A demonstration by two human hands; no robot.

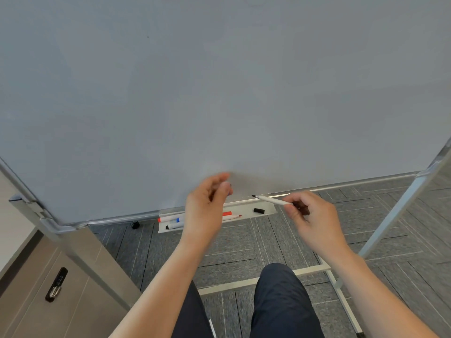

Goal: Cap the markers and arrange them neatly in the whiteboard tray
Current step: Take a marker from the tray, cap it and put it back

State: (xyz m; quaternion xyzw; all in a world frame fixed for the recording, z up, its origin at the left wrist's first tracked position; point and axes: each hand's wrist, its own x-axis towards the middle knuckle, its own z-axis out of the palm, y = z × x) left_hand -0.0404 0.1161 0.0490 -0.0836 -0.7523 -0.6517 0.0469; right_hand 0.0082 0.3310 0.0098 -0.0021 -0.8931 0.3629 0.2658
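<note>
Head view: an uncapped black-tipped marker [272, 200] is pinched in the right hand [313, 217], above the whiteboard tray [269, 208].

Its slim white barrel points left, bare black tip out; the right fingers [291, 211] close around its rear end. The left hand [207, 206] is blurred, fingers curled narrowly around something small and dark bluish; what it is, I cannot tell. The shallow pale tray holds a loose black cap [259, 211], a red cap [227, 213], a red-tipped marker [231, 217], and more markers [172, 222] at its left end. Behind it stands a smooth grey whiteboard [219, 81] in a metal frame; below lies grey carpet floor [244, 242] with line patterns.
</note>
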